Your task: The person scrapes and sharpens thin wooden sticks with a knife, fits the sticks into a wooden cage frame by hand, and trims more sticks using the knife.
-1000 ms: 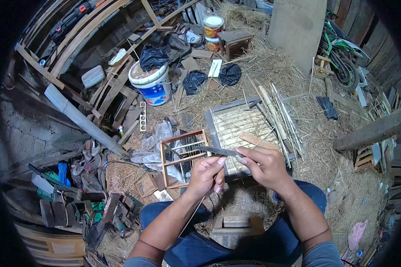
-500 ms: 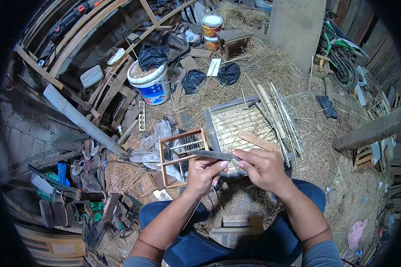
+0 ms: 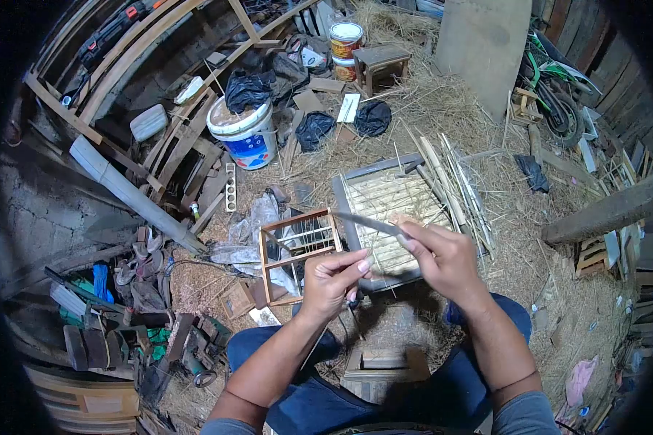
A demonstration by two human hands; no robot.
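In the middle of the head view, my right hand point(image 3: 442, 261) is closed around a knife point(image 3: 366, 222), whose long dark blade points up and left. My left hand point(image 3: 332, 281) is lower and to the left, thumb and fingers pinched on a thin bamboo strip point(image 3: 315, 349) that trails down past the wrist. The blade is apart from the left fingertips. Beyond the hands lies a framed slatted panel point(image 3: 384, 192) with split bamboo pieces point(image 3: 446, 181) on its right side. A small wooden frame with thin bars point(image 3: 297, 250) stands left of the panel.
A white bucket point(image 3: 243, 138) with a black bag on top is at the back left. A stool point(image 3: 379, 61) and stacked paint cans point(image 3: 346, 43) are farther back. Metal tools and scrap point(image 3: 189, 348) crowd the left; a wooden beam point(image 3: 606, 210) juts in at right.
The knife has moved up and away from the left fingertips, its blade now tilted more steeply. My right hand has shifted slightly right; the left hand has barely moved.
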